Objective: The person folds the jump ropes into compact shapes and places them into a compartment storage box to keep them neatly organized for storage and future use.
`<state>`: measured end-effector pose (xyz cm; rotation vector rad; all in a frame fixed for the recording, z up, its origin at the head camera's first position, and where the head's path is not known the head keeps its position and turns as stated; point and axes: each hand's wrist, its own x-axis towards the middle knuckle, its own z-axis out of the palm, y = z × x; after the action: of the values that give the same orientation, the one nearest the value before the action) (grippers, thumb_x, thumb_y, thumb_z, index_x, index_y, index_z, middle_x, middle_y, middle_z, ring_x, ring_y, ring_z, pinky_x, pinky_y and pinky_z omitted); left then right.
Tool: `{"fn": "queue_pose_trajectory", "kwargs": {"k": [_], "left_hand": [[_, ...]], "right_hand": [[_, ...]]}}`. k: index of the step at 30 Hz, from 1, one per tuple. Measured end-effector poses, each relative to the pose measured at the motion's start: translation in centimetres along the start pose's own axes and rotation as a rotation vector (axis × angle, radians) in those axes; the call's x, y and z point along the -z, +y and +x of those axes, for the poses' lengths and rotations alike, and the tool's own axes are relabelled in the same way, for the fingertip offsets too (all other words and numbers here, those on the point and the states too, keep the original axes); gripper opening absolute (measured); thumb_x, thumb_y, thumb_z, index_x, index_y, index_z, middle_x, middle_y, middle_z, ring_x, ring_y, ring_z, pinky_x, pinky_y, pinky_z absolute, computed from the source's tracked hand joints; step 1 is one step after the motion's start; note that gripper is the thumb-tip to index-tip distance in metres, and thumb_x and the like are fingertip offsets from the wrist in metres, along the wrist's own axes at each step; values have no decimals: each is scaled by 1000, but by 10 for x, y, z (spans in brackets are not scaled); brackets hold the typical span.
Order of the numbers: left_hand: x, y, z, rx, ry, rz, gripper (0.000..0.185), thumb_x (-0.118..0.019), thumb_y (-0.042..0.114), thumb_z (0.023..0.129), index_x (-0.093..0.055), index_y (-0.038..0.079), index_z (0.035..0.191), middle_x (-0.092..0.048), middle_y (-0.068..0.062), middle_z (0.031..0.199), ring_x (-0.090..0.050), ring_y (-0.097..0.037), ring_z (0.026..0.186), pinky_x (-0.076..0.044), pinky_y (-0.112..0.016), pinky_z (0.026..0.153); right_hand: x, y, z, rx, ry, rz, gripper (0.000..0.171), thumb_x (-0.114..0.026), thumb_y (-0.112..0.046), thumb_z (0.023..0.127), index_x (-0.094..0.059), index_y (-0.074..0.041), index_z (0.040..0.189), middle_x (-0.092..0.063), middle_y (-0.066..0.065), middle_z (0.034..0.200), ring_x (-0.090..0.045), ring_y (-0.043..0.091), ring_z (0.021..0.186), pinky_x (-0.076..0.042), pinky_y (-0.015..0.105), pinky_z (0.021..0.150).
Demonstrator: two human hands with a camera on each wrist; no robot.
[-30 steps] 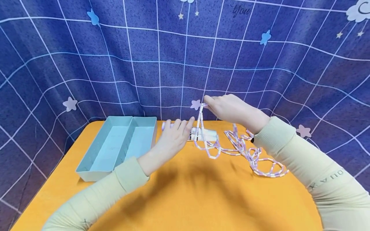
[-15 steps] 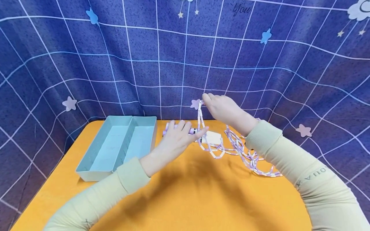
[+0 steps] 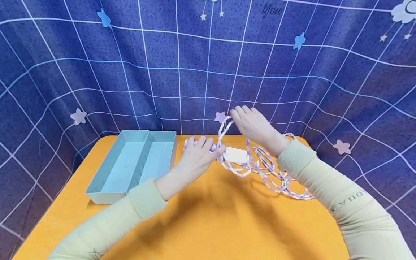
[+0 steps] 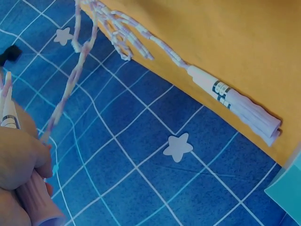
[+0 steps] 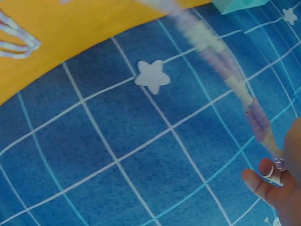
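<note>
Two hands are busy at the far edge of the orange surface [image 3: 208, 216], and both of them are on the same beaded skipping rope [image 3: 260, 168]. Your left hand [image 3: 201, 153] is down low, fingers curled round a lilac handle [image 3: 190, 143] of the rope; the left wrist view shows that grip close up, the ribbed handle [image 4: 35, 200] poking out below your fingers. Your right hand [image 3: 251, 124] is raised above the surface, pinching a strand of the beads at the fingertips, so a loop hangs from it down toward your left hand. In the right wrist view the beads [image 5: 225, 66] run out blurred from your fingertips [image 5: 263, 181], with the blue backdrop behind them. The rest of the rope lies in loose purple and white coils on the surface, spreading out to the right under your right forearm. Just beside your left hand a white part of the rope [image 3: 235, 154] lies flat on the surface among the coils; the left wrist view shows two pale handle pieces [image 4: 240, 106] side by side near the surface's back edge. To the left stands a pale blue tray [image 3: 107, 193] with two compartments, near your left hand but not touching it. Behind it all hangs a blue grid-patterned cloth [image 3: 130, 72] with stars.
</note>
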<state>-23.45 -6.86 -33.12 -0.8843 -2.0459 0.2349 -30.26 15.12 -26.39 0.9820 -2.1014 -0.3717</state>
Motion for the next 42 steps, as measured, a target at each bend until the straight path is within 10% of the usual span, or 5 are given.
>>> {"fn": "queue_pose_trajectory", "kwargs": {"k": [15,42], "left_hand": [[9,-20,2,57,28,51,26,-34,11,95,-40,17,120,-52,-10,91,-48,-28,81,-36,-41,65],[13,-49,8,216,83,72,17,-35,14,98,-35,9,115,-48,-10,87,-45,-30,77,-33,-41,62]], "right_hand": [[-35,-14,-50,60,62,-20,19,-41,-14,94,-50,-2,105,-53,10,87,-50,27,72,-37,37,60],[-76,-70,-114,-142,89,60,22,-62,-21,75,-47,-5,77,-48,6,64,-52,31,64,-43,44,69]]}}
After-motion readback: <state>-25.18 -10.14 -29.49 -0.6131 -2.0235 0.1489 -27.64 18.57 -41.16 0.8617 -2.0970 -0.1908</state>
